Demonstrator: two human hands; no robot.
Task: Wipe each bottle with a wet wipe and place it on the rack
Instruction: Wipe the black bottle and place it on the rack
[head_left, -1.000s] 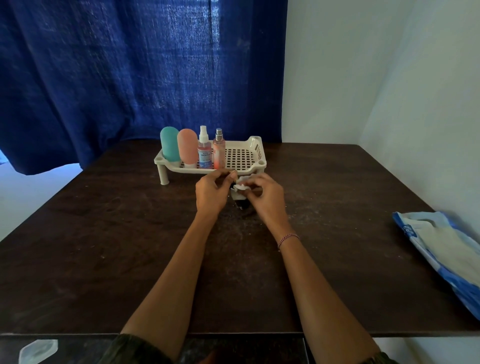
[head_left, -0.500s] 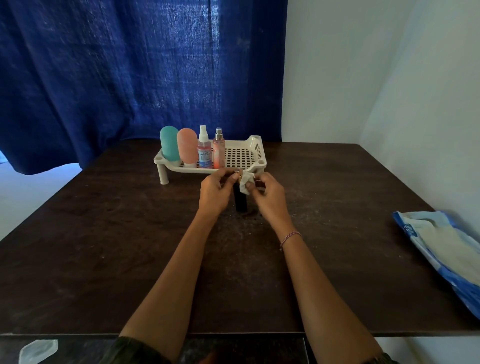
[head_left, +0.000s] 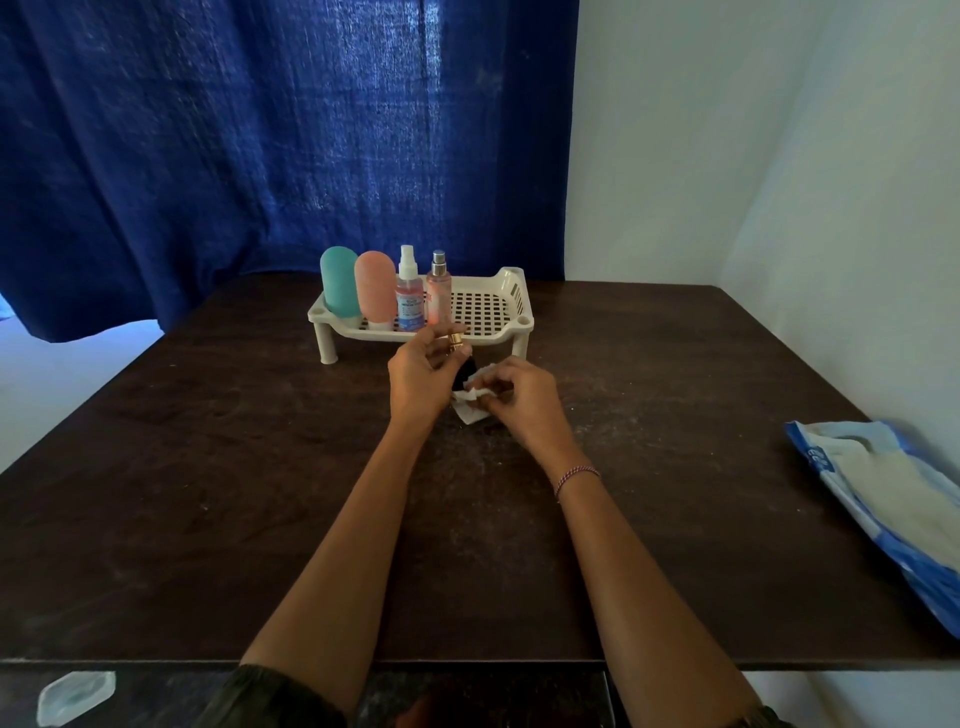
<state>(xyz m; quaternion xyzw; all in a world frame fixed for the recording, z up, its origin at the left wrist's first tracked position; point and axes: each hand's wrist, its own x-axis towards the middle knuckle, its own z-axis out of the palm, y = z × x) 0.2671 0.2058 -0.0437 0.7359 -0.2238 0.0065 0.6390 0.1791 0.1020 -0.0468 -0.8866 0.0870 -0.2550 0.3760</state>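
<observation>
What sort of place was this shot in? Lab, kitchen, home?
Probably a room in a home, not a lab: dark wooden table set in a corner of plain walls, blue curtain behind it, plastic rack of toiletry bottles on top.

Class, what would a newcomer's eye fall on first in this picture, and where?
Mid-table, the left hand holds a dark bottle while the right hand holds a wipe to it. Behind them a white rack carries four bottles at its left end, before a deep blue curtain.
</observation>
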